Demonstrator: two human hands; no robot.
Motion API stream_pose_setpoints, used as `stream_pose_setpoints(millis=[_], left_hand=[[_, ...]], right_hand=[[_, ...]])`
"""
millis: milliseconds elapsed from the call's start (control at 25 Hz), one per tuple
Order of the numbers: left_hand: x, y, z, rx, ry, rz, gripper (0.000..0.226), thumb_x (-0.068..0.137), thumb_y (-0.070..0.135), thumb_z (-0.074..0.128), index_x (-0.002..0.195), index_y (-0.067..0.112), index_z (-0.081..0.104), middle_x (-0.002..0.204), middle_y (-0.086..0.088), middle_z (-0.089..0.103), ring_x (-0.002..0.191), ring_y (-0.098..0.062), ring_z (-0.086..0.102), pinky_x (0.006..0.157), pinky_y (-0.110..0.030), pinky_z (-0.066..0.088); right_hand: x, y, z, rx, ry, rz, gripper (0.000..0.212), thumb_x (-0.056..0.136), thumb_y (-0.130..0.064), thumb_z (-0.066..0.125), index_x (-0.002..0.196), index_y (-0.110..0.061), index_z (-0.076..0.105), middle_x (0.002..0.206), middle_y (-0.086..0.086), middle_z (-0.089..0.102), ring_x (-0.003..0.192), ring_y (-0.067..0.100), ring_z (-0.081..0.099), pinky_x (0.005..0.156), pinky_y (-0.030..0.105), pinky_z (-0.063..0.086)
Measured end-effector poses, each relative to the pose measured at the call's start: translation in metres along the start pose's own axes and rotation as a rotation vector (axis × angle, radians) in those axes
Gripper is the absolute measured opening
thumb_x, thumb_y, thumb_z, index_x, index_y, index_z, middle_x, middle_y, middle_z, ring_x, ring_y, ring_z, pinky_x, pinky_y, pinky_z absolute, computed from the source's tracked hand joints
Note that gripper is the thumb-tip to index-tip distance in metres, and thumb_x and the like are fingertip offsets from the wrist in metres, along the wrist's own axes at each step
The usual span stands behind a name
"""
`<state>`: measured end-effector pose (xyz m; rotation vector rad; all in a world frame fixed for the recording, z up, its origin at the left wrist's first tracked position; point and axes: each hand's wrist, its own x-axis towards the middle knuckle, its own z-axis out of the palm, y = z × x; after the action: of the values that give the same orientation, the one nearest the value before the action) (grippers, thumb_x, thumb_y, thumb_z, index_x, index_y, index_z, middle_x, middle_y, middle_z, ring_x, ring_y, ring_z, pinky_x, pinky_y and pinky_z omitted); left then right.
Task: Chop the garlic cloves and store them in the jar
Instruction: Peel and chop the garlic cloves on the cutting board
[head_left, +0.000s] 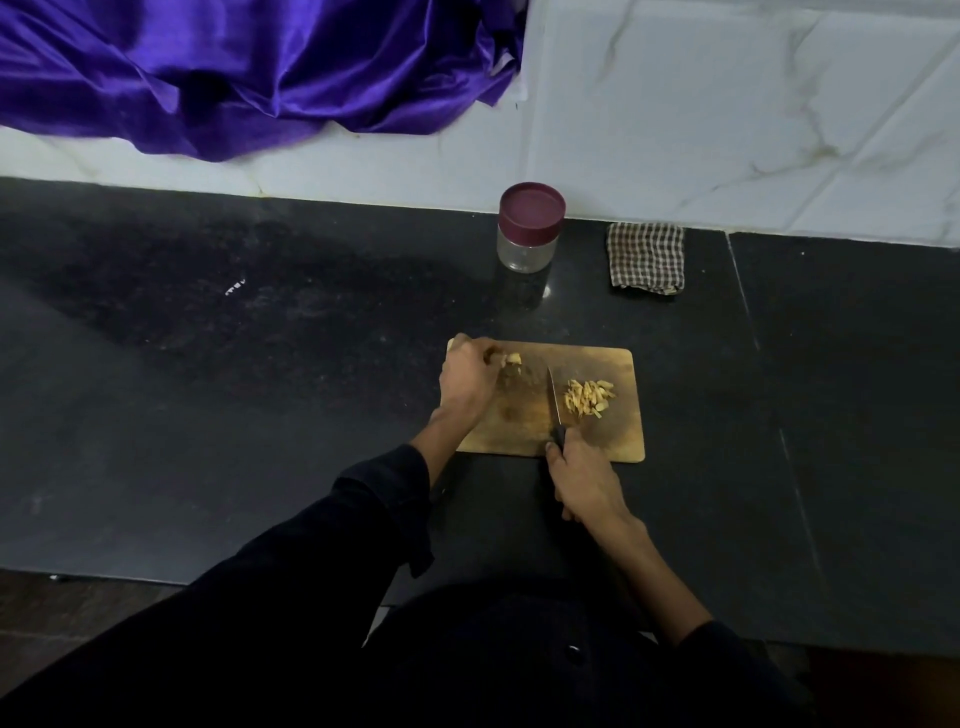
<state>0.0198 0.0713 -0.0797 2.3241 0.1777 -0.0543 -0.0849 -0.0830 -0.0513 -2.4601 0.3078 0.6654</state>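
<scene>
The left hand (469, 378) hides the near-left corner of the cutting board (618, 447) and most of the garlic clove (513, 358) at its fingers, which curl out of sight. The knife (555, 402) handle vanishes inside the right hand (584, 480). The purple cloth (249, 78) runs off the top and left edges, and the jar (529, 228) contents are too dim to tell.

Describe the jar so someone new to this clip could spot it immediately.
On the black countertop, look past the wooden cutting board toward the white tiled wall. The jar stands there upright, left of a folded checked cloth. Only it has a clear body and maroon lid, still on.
</scene>
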Motion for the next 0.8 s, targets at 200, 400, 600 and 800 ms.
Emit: stream_pose_setpoints(millis=[200,400,600,800], left_hand=[[0.003,0.000,-0.005,-0.059,-0.005,0.005,0.010,0.088,0.012,0.065,0.097,0.015,0.066,0.101,0.000,0.063,0.090,-0.011,0.061,0.081,-0.031,0.056],[-0.009,-0.001,-0.014,-0.156,0.001,-0.062,0.015,0.090,0.012,0.062,0.104,0.011,0.070,0.093,0.001,0.069,0.077,-0.009,0.063,0.069,-0.022,0.053],[-0.031,0.002,-0.012,-0.218,-0.043,-0.073,0.015,0.094,0.012,0.057,0.097,0.008,0.071,0.075,0.000,0.066,0.060,-0.007,0.058,0.055,-0.028,0.055],[-0.050,0.014,0.008,-0.277,-0.141,-0.133,0.012,0.092,0.014,0.061,0.098,0.008,0.070,0.085,-0.004,0.068,0.053,-0.010,0.062,0.042,-0.021,0.052]], right_hand=[[0.000,-0.001,-0.001,0.007,-0.021,0.006,0.020,0.106,-0.034,0.036,0.108,-0.016,0.045,0.089,0.007,0.066,0.055,0.022,0.069,0.065,0.041,0.060],[-0.001,0.000,-0.001,0.011,-0.020,0.003,0.021,0.106,-0.035,0.035,0.111,-0.016,0.044,0.088,0.007,0.067,0.052,0.021,0.068,0.054,0.034,0.053],[-0.001,0.001,0.000,0.027,-0.034,0.010,0.022,0.106,-0.035,0.035,0.112,-0.016,0.044,0.088,0.008,0.067,0.051,0.021,0.068,0.053,0.033,0.054],[0.002,0.002,0.001,0.031,-0.026,0.010,0.020,0.106,-0.032,0.035,0.111,-0.014,0.043,0.086,0.010,0.067,0.050,0.023,0.069,0.057,0.039,0.058]])
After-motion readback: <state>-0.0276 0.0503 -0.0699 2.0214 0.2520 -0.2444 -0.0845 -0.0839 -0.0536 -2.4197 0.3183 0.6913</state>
